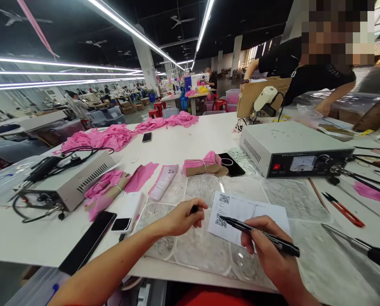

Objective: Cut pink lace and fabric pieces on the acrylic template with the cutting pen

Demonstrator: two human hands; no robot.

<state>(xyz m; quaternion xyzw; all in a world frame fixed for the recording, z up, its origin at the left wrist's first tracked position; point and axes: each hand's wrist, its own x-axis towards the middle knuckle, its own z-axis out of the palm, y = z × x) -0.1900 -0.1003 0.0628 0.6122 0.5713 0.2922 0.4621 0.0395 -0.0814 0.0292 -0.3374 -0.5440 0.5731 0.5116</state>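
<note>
Head view: paper (263,211) lies under right hand (274,257) holding marker (274,242)

Paper (256,209) lies on the table (177,142), the right instrument box (298,146) behind it.

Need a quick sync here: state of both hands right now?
Left hand: closed, holding a small black object, apparently a cap.
Right hand: closed around a black marker.

Uncapped black marker (274,241), slanted over printed paper (240,209)
</note>
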